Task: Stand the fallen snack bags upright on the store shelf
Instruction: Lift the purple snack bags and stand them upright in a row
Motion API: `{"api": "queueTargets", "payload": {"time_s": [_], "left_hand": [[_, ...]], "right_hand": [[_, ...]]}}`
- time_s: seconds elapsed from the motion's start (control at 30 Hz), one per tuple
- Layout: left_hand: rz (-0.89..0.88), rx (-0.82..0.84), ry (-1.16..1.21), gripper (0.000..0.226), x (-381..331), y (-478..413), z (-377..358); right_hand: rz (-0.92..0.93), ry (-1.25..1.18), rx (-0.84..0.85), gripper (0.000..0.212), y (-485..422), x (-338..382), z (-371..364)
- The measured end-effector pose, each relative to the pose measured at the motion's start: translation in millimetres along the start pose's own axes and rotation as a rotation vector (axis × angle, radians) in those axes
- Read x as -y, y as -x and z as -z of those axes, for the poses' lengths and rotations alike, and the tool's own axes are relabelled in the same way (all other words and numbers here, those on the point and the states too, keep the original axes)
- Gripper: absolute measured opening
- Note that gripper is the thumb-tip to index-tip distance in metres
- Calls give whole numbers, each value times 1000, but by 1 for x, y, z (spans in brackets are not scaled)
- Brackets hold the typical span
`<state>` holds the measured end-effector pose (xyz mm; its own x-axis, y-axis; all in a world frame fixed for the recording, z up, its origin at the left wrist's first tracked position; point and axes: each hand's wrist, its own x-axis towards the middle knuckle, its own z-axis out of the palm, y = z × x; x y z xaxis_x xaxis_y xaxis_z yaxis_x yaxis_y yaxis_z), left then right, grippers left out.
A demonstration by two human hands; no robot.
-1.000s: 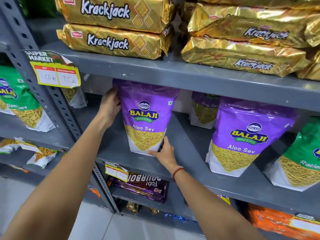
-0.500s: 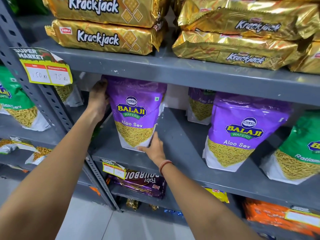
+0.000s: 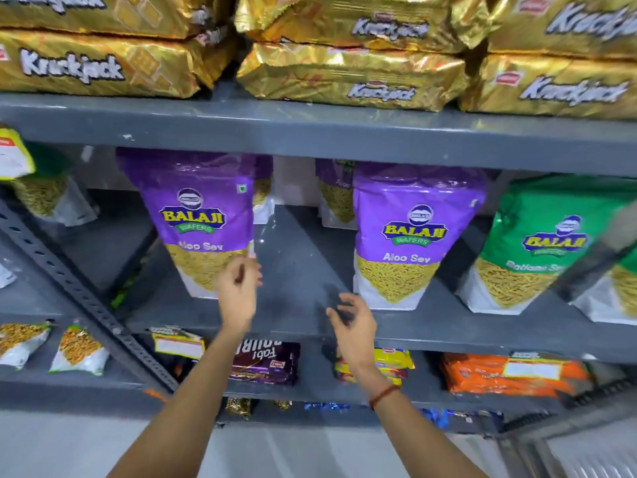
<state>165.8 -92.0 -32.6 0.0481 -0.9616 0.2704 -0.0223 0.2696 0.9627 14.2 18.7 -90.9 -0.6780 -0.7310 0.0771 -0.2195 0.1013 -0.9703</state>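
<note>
A purple Aloo Sev bag (image 3: 196, 215) stands upright at the left of the grey middle shelf (image 3: 296, 270). A second purple Aloo Sev bag (image 3: 410, 236) stands upright to its right, and a green Balaji bag (image 3: 548, 243) stands beyond that. My left hand (image 3: 238, 291) hovers just in front of the first bag's lower right corner, fingers loosely curled, holding nothing. My right hand (image 3: 351, 322) floats over the shelf's front edge between the two purple bags, fingers apart and empty. More purple bags (image 3: 332, 191) stand at the back.
Gold Krackjack packs (image 3: 348, 74) lie stacked on the shelf above. A slotted grey upright (image 3: 76, 291) divides this bay from the left one, where small snack bags (image 3: 77, 350) lie flat. Biscuit packs (image 3: 265, 363) and orange packs (image 3: 499, 374) fill the lower shelf.
Both hands have let go of the left purple bag and drawn back toward me; the bag stays upright. The view has shifted to the right and is blurred.
</note>
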Motion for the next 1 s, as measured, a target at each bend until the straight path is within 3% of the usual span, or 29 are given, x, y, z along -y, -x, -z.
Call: {"api": "queueTargets", "payload": {"time_s": [0.13, 0.17, 0.27, 0.37, 0.43, 0.57, 1.0], "left_hand": [[-38, 414, -147, 8, 0, 16, -64], [-23, 474, -169, 13, 1, 17, -78], [111, 659, -184, 56, 6, 23, -110], [160, 794, -185, 58, 10, 31, -127], [155, 790, -196, 57, 10, 36, -134], [109, 729, -240, 58, 5, 40, -139], [214, 632, -297, 49, 20, 29, -85]], "right_hand": [[-16, -48, -237, 26, -10, -9, 59], [-15, -47, -263, 27, -14, -10, 71], [-69, -69, -286, 42, -27, -12, 98], [-119, 38, -199, 78, -42, -13, 115], [-87, 52, -92, 89, -49, -10, 122], [-18, 2, 82, 80, -55, -5, 123], [-85, -14, 18, 65, -41, -3, 66]]}}
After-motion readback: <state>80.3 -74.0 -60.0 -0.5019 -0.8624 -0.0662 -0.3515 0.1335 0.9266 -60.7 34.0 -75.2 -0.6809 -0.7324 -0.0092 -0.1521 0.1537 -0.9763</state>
